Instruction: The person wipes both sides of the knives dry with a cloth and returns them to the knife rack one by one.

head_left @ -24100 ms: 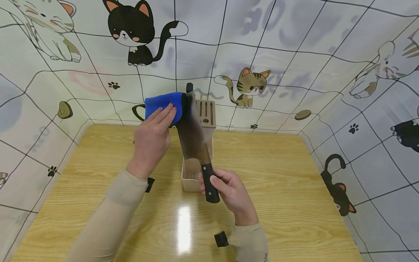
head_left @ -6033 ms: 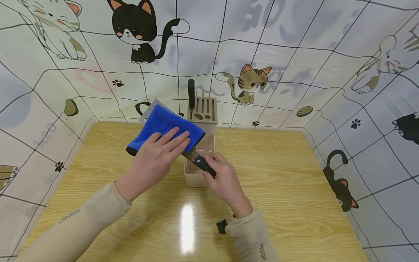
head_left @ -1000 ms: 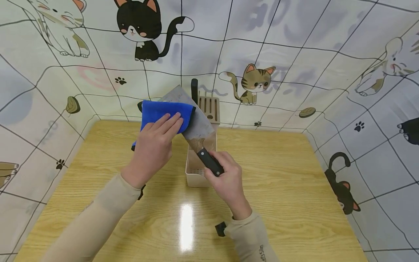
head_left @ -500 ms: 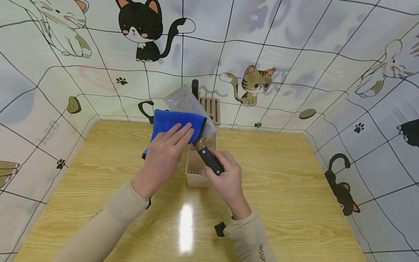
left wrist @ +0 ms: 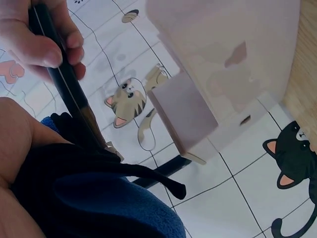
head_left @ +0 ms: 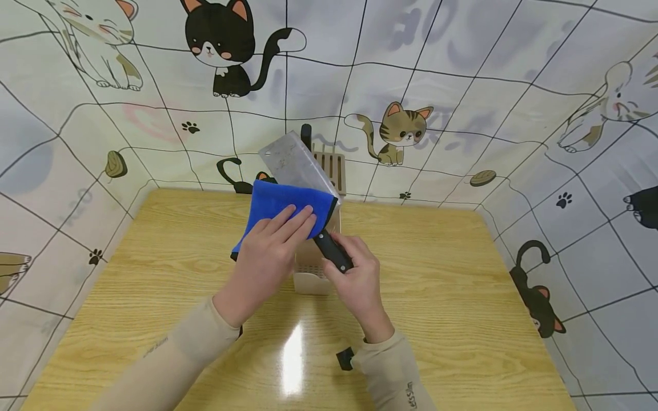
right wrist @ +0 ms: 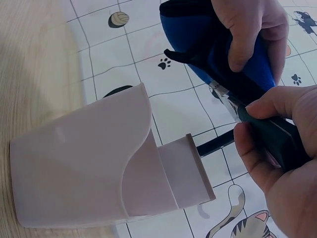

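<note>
My right hand (head_left: 357, 271) grips the black handle of a cleaver (head_left: 295, 160), its broad grey blade tilted up and to the left. A blue cloth (head_left: 272, 200) with black edging covers the lower blade up to the handle. On the cloth lies my left hand (head_left: 269, 251), fingers extended across it in the head view. The right wrist view shows the left thumb on the other side, pinching the folded cloth (right wrist: 198, 34) around the blade. In the left wrist view, the cleaver's handle (left wrist: 57, 74) sits between the right thumb and fingers. Most of the blade's lower part is hidden.
Behind the hands a beige knife holder (head_left: 312, 283) with a slotted top (head_left: 331, 168) stands on the wooden table (head_left: 421, 285). A black handle (head_left: 306, 136) sticks up from it. Cat-printed sheeting (head_left: 462, 114) encloses the back and sides. A small black piece (head_left: 345, 358) is beside the right sleeve.
Over the last second my left hand and the cloth have slid down and right along the blade to the handle, baring the upper blade. The right hand keeps its grip, almost still.
</note>
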Tool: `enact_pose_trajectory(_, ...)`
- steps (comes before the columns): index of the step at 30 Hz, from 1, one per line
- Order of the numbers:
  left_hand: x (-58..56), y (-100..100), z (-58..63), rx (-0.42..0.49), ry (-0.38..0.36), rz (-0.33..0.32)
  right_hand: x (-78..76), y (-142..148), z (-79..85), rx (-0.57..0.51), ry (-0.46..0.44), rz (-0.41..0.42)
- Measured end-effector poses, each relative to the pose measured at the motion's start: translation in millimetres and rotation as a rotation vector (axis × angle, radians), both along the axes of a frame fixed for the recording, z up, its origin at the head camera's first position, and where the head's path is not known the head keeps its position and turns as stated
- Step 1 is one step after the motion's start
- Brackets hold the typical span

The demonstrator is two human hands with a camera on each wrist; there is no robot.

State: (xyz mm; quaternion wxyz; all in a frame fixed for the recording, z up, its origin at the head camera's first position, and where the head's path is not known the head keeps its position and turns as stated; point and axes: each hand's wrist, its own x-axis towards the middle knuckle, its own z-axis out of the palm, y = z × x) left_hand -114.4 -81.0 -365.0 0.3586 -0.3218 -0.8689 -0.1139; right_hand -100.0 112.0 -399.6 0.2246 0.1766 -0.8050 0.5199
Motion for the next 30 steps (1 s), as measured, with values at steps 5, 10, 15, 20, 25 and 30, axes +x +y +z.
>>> enact_pose_trajectory(5, 8.9, 3.7, -0.6, -0.008, 0.001, -0.013, -0.7, 0.8, 2.0, 0.005, 0.027, -0.001)
enact_pose_trajectory(10, 16.8, 6.9, -2.2, -0.018, 0.011, -0.027, -0.8, 1.4, 2.4, 0.008, 0.051, -0.004)
enact_pose_trajectory(15, 23.9, 9.2, -3.5, -0.025, 0.012, -0.037, -0.3, 1.7, 2.8, 0.012, 0.059, -0.01)
enact_pose_trajectory(20, 26.1, 11.4, -3.3, -0.015, 0.033, -0.042, 0.3, 2.5, 4.7, 0.004, 0.072, -0.008)
enact_pose_trajectory(25, 20.0, 9.7, -1.7, 0.043, 0.076, -0.03, 1.7, 3.1, 6.5, -0.013, 0.065, -0.006)
enact_pose_trajectory(30, 14.9, 5.8, 1.8, 0.061, 0.069, 0.011, 4.0, 3.3, 8.7, -0.032, 0.035, 0.001)
